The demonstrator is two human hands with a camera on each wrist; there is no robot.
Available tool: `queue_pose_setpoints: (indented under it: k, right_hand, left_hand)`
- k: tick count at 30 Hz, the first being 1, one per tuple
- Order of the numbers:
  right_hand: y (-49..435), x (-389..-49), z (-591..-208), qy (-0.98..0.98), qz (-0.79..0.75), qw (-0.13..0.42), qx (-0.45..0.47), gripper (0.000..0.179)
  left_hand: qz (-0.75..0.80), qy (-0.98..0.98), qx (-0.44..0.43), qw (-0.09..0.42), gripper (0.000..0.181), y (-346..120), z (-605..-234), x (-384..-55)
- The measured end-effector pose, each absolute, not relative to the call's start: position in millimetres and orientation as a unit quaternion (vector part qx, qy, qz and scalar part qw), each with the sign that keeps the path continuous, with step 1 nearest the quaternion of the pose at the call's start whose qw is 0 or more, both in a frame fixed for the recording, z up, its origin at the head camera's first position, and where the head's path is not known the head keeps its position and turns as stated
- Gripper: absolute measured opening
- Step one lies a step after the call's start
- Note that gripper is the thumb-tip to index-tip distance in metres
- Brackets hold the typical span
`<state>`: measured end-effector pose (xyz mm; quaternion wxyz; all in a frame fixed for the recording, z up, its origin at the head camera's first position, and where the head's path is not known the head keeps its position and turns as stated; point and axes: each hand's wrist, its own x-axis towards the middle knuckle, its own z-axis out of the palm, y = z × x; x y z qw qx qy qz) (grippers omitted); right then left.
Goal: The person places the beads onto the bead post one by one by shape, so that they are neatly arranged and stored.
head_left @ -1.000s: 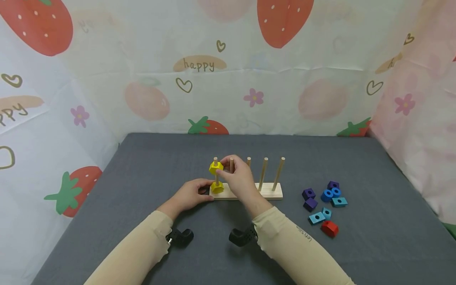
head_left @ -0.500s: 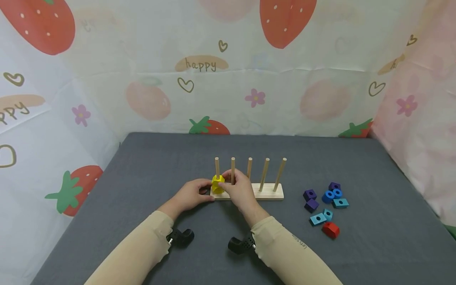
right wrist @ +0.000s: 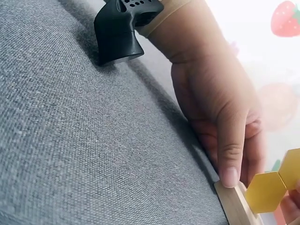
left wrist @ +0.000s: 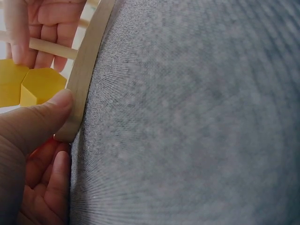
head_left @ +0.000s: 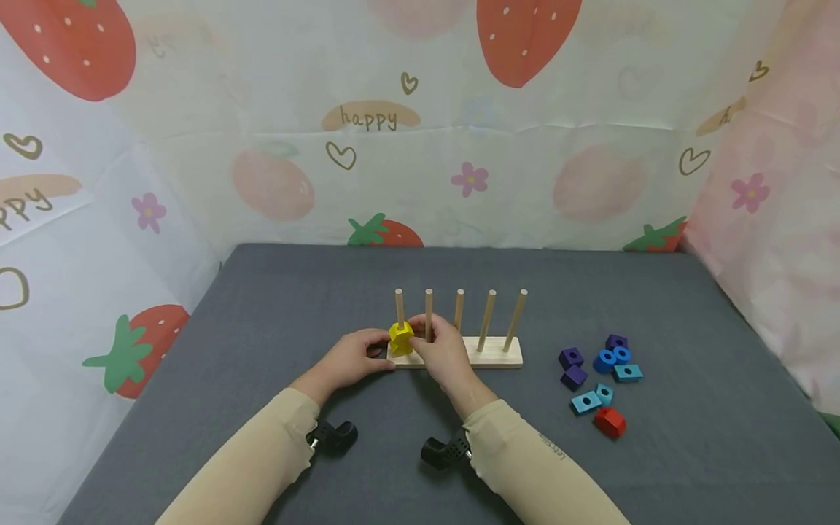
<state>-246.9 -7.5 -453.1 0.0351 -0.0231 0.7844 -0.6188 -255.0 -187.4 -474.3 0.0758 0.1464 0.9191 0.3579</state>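
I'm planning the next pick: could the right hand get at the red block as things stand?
Probably yes: the red block lies to the right of the right hand, uncovered, its near side free. That hand would just have to leave the yellow blocks first.

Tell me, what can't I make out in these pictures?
Head view: the foot of the middle peg, hidden behind the right hand.
Head view: lettering on the right sleeve, too small to read.
Left wrist view: the end of one yellow block, cut off by the left edge.
Right wrist view: most of the right hand, cut off by the edge.
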Motion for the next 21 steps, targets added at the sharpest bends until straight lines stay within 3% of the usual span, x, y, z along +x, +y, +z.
queue_pose_setpoints:
  k: [12, 21]
  right_hand:
    - [2, -238, -443, 0.793, -0.607, 0.025, -0.048, 0.044]
    - [13, -223, -423, 0.808, -0.584, -0.030, -0.075, 0.050]
  left_hand:
    - [0.354, 0.920, 0.152, 0.073, 0.045, -187, -475, -256]
    - [0.345, 0.923, 0.162, 0.061, 0.047, -188, -477, -257]
